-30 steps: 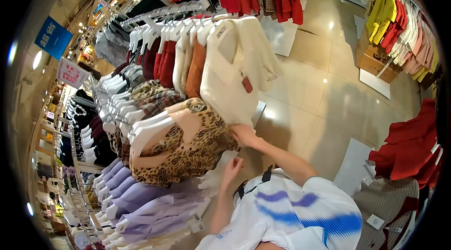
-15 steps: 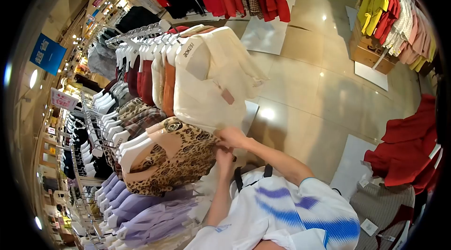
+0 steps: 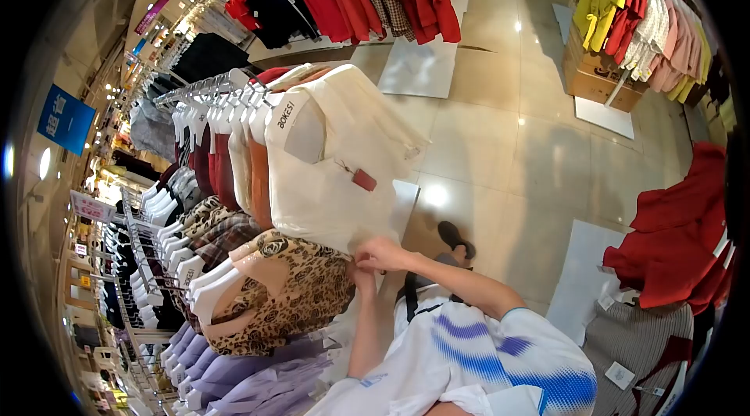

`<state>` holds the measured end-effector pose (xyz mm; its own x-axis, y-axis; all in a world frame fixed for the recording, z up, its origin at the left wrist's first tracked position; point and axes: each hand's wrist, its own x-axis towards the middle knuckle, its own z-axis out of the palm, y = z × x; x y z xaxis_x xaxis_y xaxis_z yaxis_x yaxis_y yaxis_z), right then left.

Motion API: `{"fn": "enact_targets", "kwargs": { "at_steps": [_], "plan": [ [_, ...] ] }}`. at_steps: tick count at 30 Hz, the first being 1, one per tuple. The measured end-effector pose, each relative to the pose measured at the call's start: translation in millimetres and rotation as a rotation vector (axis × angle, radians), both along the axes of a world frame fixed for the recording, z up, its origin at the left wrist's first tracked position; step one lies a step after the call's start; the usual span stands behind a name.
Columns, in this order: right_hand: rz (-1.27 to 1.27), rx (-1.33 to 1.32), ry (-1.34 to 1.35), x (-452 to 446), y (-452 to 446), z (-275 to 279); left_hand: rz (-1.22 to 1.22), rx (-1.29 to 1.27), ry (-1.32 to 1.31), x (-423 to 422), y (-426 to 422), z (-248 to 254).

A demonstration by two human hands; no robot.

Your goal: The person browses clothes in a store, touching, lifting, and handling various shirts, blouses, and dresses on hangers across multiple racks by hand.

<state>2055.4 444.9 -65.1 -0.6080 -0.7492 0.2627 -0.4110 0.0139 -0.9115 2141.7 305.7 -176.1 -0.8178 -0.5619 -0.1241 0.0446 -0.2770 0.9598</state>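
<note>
A leopard-print top with rose shapes hangs on a white hanger at the rack's near end, with a tan panel at its neck. My right hand is closed in a pinch at the top's right edge. Just below it, my left hand is closed on the same edge, its fingertips partly hidden. Right above the hands hangs a cream top with a dark red tag and a grey-white hanger card at its neck. Lilac tops hang below the leopard-print one.
Metal rails hold many garments on white hangers at left. Red garments and a grey ribbed top hang at right. White base plates lie on the tiled floor. Further racks stand at the back.
The view has shifted, so the racks sit a little lower and further left. A shoe now shows on the floor. Both hands stay together at the leopard-print top's edge.
</note>
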Motion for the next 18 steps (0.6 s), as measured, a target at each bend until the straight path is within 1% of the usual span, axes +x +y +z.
{"fn": "enact_targets", "kwargs": {
  "at_steps": [1, 2, 3, 4, 5, 6, 7, 8, 9, 10, 11, 12, 14, 16, 17, 18],
  "plan": [
    [0.002, -0.048, -0.063, -5.2, 4.1, -3.0, 0.001, -0.001, 0.003, -1.8, -3.2, 3.2],
    [0.005, -0.093, -0.126, -11.0, 9.5, -6.4, -0.022, -0.414, -0.244, -3.6, -7.8, 6.9],
    [0.004, -0.086, -0.126, -21.5, 16.3, -9.9, -0.046, -0.823, -0.491, -5.0, -11.4, 10.5],
    [-0.079, -0.063, -0.165, -37.8, 25.0, -13.1, 0.030, -0.790, -0.434, -5.9, -19.8, -8.6],
    [-0.163, -0.037, -0.202, -56.3, 34.8, -14.6, 0.104, -0.760, -0.374, -10.9, -18.3, -5.0],
    [-0.279, -0.019, -0.187, -75.6, 45.1, -15.8, 0.142, -0.684, -0.419, -4.2, -14.4, 0.0],
    [-0.390, 0.003, -0.166, -96.2, 56.3, -15.2, 0.184, -0.604, -0.463, -5.4, -3.8, 15.7],
    [-0.483, -0.004, -0.158, -116.1, 66.6, -13.1, 0.186, -0.581, -0.464, -7.0, -7.0, 5.8],
    [-0.575, -0.018, -0.146, -136.5, 75.0, -9.7, 0.196, -0.610, -0.311, -5.9, -13.7, -3.2],
    [-0.568, -0.008, -0.136, -158.6, 82.1, -9.6, 0.208, -0.644, -0.157, -6.8, -16.8, -11.5],
    [-0.650, 0.007, -0.075, -180.8, 87.3, -12.7, 0.216, -0.637, -0.154, -9.6, -8.7, -3.4],
    [-0.734, 0.018, -0.014, -200.6, 88.2, -15.8, 0.286, -0.592, -0.188, -9.4, -1.1, 6.2],
    [-0.748, -0.006, 0.030, -234.2, 85.1, -22.5, 0.375, -0.488, -0.277, -13.8, 3.7, 13.3],
    [-0.758, -0.025, 0.090, -264.3, 85.3, -28.0, 0.369, -0.436, -0.274, -18.0, 8.3, 15.2],
    [-0.754, 0.020, 0.143, -277.3, 82.6, -30.6, 0.363, -0.395, -0.277, -23.3, 13.6, 22.4],
    [-0.749, 0.064, 0.193, -289.5, 79.4, -33.8, 0.387, -0.232, -0.324, -28.1, 21.4, 30.8]
  ]
}}
